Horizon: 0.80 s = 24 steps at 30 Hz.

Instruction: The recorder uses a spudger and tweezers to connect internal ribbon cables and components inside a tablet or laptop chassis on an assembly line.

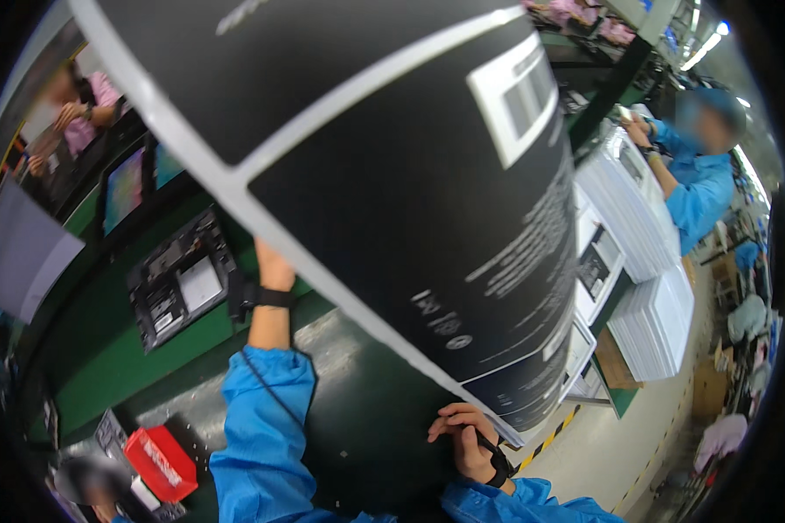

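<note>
A large black printed sheet with white borders and a white label fills the upper middle, bent in a curve close to me. My left hand reaches up behind its left edge, so the fingers are hidden; the wrist wears a black band with a cord. Beside that wrist lies an opened black device with its inner parts showing. Just below the sheet's lower corner is my right hand, fingers loosely bent and apart, with nothing visible in them. Whether it touches the sheet, I cannot tell.
Tall stacks of white trays stand at right, near a person in blue. A red box sits at lower left beside another person. Lit screens stand farther left on the green bench.
</note>
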{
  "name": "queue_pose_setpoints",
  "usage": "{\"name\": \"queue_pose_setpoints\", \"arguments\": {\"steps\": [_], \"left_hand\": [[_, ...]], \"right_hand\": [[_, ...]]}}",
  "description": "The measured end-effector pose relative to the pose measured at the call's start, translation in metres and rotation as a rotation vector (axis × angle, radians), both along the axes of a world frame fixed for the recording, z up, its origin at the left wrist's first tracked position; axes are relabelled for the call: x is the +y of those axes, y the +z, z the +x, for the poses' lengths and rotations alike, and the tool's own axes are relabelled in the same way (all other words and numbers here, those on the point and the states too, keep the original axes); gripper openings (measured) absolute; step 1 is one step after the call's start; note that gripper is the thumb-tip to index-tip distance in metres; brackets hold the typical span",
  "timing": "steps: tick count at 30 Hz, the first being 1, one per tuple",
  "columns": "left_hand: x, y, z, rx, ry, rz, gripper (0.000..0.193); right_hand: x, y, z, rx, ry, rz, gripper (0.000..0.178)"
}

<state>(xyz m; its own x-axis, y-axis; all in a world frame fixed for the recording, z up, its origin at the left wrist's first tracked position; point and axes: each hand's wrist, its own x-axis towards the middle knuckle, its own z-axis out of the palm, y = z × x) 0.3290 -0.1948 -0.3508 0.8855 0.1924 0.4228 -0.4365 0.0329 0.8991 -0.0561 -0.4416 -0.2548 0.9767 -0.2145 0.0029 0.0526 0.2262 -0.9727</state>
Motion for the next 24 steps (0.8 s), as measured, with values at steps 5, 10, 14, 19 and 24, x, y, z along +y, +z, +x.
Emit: {"name": "queue_pose_setpoints", "arguments": {"steps": [5,10,14,19,24], "left_hand": [[-0.004,0.059,-0.002,0.494,-0.286,-0.539,0.038],[0.000,0.083,-0.030,0.374,-0.213,-0.509,0.040],[0.009,0.095,-0.089,0.382,-0.191,-0.682,0.047],[0.024,0.092,-0.190,0.421,-0.217,-0.740,0.053],[0.039,0.100,-0.316,0.469,-0.284,-0.561,0.065]], "right_hand": [[-0.004,-0.004,0.003,0.020,0.032,0.055,0.037],[0.000,-0.012,0.005,-0.036,0.057,0.143,0.032],[0.001,-0.018,0.005,-0.052,0.024,0.153,0.029],[0.004,-0.008,0.011,-0.195,-0.153,-0.149,0.029],[0.001,0.005,0.021,-0.339,-0.328,-0.020,0.040]]}}
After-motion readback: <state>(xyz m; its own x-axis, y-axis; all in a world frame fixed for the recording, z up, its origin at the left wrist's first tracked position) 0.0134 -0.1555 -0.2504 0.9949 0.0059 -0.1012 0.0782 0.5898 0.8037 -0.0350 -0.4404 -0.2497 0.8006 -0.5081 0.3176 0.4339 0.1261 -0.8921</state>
